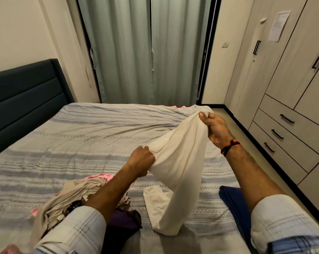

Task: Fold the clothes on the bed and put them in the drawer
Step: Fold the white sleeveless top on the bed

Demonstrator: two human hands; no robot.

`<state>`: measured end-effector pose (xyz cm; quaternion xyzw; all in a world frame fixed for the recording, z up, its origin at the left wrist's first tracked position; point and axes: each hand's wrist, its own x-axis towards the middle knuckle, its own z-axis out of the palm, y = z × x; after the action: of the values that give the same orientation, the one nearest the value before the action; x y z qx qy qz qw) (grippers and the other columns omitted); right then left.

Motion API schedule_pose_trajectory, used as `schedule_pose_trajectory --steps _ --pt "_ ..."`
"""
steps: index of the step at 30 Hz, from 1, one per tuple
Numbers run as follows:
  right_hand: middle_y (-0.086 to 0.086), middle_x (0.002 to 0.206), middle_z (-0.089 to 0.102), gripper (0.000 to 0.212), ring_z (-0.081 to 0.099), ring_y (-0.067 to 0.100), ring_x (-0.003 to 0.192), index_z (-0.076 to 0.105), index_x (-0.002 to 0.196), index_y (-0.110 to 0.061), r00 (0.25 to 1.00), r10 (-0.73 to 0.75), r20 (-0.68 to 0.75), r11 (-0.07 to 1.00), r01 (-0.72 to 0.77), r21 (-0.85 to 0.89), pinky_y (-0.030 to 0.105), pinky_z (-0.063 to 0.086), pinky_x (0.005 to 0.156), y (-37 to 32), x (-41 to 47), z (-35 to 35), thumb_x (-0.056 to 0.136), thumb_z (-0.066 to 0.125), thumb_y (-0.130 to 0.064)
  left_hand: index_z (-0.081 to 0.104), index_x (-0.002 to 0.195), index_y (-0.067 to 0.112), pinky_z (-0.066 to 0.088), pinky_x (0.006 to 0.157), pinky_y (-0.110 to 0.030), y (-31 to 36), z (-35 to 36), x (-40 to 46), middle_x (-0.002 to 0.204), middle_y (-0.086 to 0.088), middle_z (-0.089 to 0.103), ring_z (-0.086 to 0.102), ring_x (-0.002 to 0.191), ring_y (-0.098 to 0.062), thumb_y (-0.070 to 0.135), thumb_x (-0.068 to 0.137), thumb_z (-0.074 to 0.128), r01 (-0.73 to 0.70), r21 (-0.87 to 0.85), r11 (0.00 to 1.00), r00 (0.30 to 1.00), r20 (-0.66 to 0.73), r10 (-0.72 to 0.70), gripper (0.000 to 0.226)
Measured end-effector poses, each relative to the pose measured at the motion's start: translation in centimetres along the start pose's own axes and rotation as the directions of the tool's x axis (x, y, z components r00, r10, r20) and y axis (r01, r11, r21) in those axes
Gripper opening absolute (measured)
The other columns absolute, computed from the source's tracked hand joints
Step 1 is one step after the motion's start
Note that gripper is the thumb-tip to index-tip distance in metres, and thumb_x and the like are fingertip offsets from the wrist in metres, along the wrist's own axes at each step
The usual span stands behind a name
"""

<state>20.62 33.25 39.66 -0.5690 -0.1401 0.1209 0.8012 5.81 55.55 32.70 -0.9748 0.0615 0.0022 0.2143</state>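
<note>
Both hands are closed on one cream garment (175,162), which is lifted above the bed (81,136): the right hand (214,128) pinches a bunched edge high and toward the far side, and the left hand (142,158) clamps a gathered fold lower and nearer, so the cloth stretches in a slack band between them. The rest of it hangs down, and its lower end touches the striped bedspread near the front edge. The step in hand looks like the opening-out of a piece before the first fold, since the cloth is still crumpled and no clean edge or corner shows. An unfolded heap of clothes (78,197), with beige, pink and dark purple pieces, lies beside the left forearm, and a dark blue garment (234,200) lies under the right forearm; whether that one is already folded cannot be told. The drawers (283,129) in the wardrobe to the right all appear closed, so the task seems to be at an early stage. The next move probably calls for the hands to find two matching corners or the shoulders, draw them apart until the cloth hangs flat, and lay it on the bare stretch of bedspread ahead, away from the heap. The thin fabric is likely to cling and twist, so a shake may be needed first.
</note>
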Motion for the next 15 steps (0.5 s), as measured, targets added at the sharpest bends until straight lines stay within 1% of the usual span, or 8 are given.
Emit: schedule_pose_trajectory --steps 1,3,6,8,9,11,13,15 --pt "0.001 0.090 0.074 0.009 0.069 0.014 0.080 0.070 0.097 -0.007 1.000 0.007 -0.020 1.000 -0.007 0.002 0.027 0.058 0.071 0.1 0.0 -0.5 0.095 0.061 -0.009 0.067 0.103 0.017 0.044 0.091 -0.036 -0.9 0.1 0.0 0.105 -0.001 0.068 0.056 0.101 -0.022 0.012 0.082 0.068 -0.031 0.018 0.999 0.999 -0.043 0.032 0.022" --pt "0.003 0.092 0.073 0.009 0.068 0.015 0.082 0.069 0.098 -0.006 0.998 0.029 -0.056 1.000 -0.028 0.014 0.026 0.058 0.071 0.4 0.1 -1.5 0.095 0.061 -0.010 0.063 0.103 0.024 0.044 0.088 -0.034 -2.6 0.2 -0.2 0.105 0.004 0.066 0.056 0.100 -0.020 0.011 0.081 0.065 -0.101 -0.003 0.995 0.990 -0.101 0.101 0.026" --pt "0.007 0.097 0.072 0.010 0.069 0.016 0.083 0.069 0.099 -0.006 0.996 0.053 -0.074 0.998 -0.051 0.027 0.027 0.058 0.070 0.9 0.2 -2.6 0.094 0.062 -0.013 0.061 0.098 0.024 0.050 0.082 -0.037 -4.4 0.0 -0.7 0.101 0.005 0.064 0.058 0.095 -0.021 0.008 0.077 0.060 -0.191 -0.038 0.981 0.978 -0.092 0.187 0.026" --pt "0.007 0.099 0.072 0.012 0.069 0.017 0.085 0.069 0.102 -0.005 0.996 0.054 -0.070 0.998 -0.053 0.019 0.028 0.058 0.071 1.1 0.3 -2.8 0.094 0.063 -0.013 0.064 0.092 0.022 0.053 0.075 -0.038 -5.2 -0.1 -0.9 0.098 0.004 0.062 0.058 0.092 -0.021 0.008 0.074 0.062 -0.199 -0.043 0.979 0.968 -0.167 0.189 0.023" --pt "0.008 0.101 0.072 0.014 0.069 0.017 0.087 0.069 0.104 -0.005 0.996 0.053 -0.074 0.999 -0.052 0.010 0.028 0.058 0.072 1.2 0.4 -2.8 0.094 0.064 -0.013 0.066 0.087 0.021 0.054 0.069 -0.037 -5.5 0.0 -1.0 0.096 0.003 0.061 0.059 0.089 -0.021 0.008 0.073 0.065 -0.189 -0.062 0.980 0.959 -0.226 0.171 0.020" --pt "0.007 0.102 0.072 0.014 0.069 0.018 0.088 0.069 0.104 -0.006 0.995 0.051 -0.089 0.998 -0.053 -0.022 0.028 0.058 0.072 1.2 0.4 -2.9 0.093 0.064 -0.014 0.069 0.081 0.021 0.052 0.057 -0.033 -6.2 0.5 -1.1 0.093 0.002 0.060 0.060 0.081 -0.021 0.011 0.069 0.075 -0.139 -0.145 0.980 0.943 -0.322 0.086 0.017" --pt "0.006 0.102 0.072 0.012 0.069 0.018 0.088 0.069 0.102 -0.008 0.993 0.049 -0.106 0.997 -0.056 -0.058 0.028 0.059 0.072 1.5 0.4 -3.2 0.093 0.065 -0.014 0.071 0.085 0.022 0.051 0.053 -0.031 -6.6 0.8 -1.3 0.095 -0.001 0.060 0.061 0.075 -0.021 0.018 0.067 0.082 -0.061 -0.245 0.968 0.935 -0.353 -0.031 0.021" --pt "0.005 0.101 0.072 0.010 0.069 0.017 0.087 0.070 0.100 -0.010 0.992 0.057 -0.113 0.996 -0.065 -0.067 0.028 0.059 0.073 1.6 0.3 -3.5 0.093 0.064 -0.014 0.071 0.083 0.021 0.047 0.051 -0.027 -7.1 0.8 -1.4 0.093 -0.001 0.062 0.063 0.070 -0.022 0.019 0.063 0.085 -0.011 -0.315 0.949 0.922 -0.370 -0.112 0.024"
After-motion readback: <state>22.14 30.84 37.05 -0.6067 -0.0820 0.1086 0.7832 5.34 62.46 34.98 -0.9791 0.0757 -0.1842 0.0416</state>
